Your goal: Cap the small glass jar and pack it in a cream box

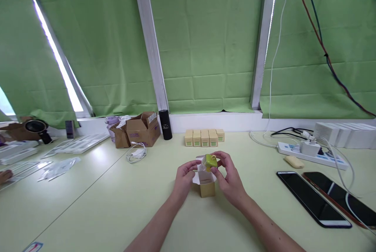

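Both forearms run in from the bottom edge of the frame, cut off below the elbows. What the small green object (210, 161) is cannot be made out; part of it is hidden behind fingers and a scrap of clear wrap. It sits at the centre of the frame, just above the open box (207, 186), whose white flaps stand up. The right hand (230, 177) is clamped on the green object with its fingertips, and the left hand (185, 175) pinches the box's left flap. The two hands are close together over the box.

The desk (117, 209) is pale yellow-green and runs to a white sill under green blinds (205, 40) that fill the upper frame.

Behind the hands stands a row of small boxes (204, 137), five fronts showing and one more behind at the right end. Two phones (313, 198) lie dark at lower right, the second cut by the frame edge. One power strip (311, 153) lies at the right, one black cylinder (166, 125) and one brown carton (143, 128) left of centre. At the far left edge a co-worker's fingertips (5, 175) just show.
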A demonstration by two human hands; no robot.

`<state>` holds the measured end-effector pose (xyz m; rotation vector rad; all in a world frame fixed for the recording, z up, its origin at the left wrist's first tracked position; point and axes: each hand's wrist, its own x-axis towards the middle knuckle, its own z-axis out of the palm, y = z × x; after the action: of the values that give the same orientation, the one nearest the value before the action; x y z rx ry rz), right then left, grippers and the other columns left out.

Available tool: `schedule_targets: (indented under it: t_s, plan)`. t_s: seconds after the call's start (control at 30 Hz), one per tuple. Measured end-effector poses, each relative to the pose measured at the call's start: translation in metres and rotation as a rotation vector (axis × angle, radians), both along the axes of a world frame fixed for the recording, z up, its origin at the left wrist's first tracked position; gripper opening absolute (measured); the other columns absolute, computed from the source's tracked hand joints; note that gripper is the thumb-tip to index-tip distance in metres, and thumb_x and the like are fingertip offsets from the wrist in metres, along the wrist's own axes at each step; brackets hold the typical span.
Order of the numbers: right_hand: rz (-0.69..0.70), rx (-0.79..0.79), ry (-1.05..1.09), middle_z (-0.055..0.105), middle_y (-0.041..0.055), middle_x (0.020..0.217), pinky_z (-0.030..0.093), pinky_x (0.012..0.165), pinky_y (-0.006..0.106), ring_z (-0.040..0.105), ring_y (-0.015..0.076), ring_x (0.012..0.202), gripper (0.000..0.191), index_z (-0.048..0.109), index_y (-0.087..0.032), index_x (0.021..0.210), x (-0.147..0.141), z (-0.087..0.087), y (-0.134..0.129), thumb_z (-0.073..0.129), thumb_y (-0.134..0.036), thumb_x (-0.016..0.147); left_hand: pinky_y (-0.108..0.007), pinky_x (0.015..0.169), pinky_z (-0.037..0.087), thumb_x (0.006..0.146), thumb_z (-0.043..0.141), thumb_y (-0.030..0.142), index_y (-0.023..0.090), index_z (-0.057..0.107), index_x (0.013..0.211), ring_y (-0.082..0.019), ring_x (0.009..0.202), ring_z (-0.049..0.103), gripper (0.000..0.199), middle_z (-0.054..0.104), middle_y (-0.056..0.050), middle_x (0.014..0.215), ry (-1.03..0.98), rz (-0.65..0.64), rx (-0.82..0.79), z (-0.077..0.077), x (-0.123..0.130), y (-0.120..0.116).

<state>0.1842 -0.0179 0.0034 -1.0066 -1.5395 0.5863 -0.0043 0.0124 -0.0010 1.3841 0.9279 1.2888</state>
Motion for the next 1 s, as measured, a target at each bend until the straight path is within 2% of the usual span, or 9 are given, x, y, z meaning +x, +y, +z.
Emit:
schedule_targets:
  t_s: [0.13,0.33,0.53,0.73,1.0]
  plan:
    - [-0.002,-0.037,0.005,0.060,0.0093,0.132,0.053,0.093,0.044,0.062,0.0231,0.099,0.037,0.047,-0.028,0.130,0.003,-0.001,0.002,0.054,-0.039,0.095,-0.033,0.080,0.051,0.065,0.054,0.020,0.015,0.076,0.105,-0.023,0.088,0.070,0.046,0.079,-0.009,0.096,0.007,0.001,-0.018,0.002,0.000,-0.001]
    - [0.015,-0.063,0.006,0.061,0.0082,0.128,0.055,0.082,0.038,0.063,0.0217,0.093,0.032,0.048,-0.027,0.126,0.005,-0.003,0.004,0.053,-0.037,0.095,-0.031,0.075,0.049,0.061,0.055,0.019,0.015,0.078,0.102,-0.022,0.084,0.068,0.047,0.079,-0.008,0.091,-0.047,0.002,-0.069,0.003,0.001,-0.001]
    - [0.028,0.045,-0.240,0.068,0.0039,0.109,0.049,0.088,0.041,0.060,0.0235,0.094,0.027,0.056,-0.028,0.117,0.004,0.004,-0.004,0.056,-0.023,0.090,-0.030,0.077,0.049,0.060,0.056,0.017,0.015,0.078,0.100,-0.022,0.086,0.068,0.045,0.079,-0.009,0.094,-0.071,0.000,-0.071,0.003,0.001,0.000]
    - [0.064,0.086,-0.371,0.066,0.0033,0.097,0.046,0.082,0.040,0.056,0.0236,0.088,0.031,0.057,-0.027,0.110,0.002,0.005,-0.009,0.059,-0.014,0.082,-0.028,0.069,0.047,0.060,0.058,0.018,0.014,0.078,0.103,-0.019,0.077,0.065,0.047,0.076,-0.007,0.089,-0.083,-0.002,-0.119,0.005,0.002,-0.002]
    - [0.157,0.140,-0.396,0.067,0.0021,0.101,0.044,0.074,0.036,0.053,0.0234,0.088,0.033,0.055,-0.026,0.102,0.001,0.007,-0.011,0.057,-0.008,0.075,-0.029,0.080,0.047,0.062,0.059,0.018,0.015,0.080,0.098,-0.021,0.090,0.063,0.042,0.075,-0.008,0.092,-0.051,0.053,-0.077,0.005,0.001,-0.003]
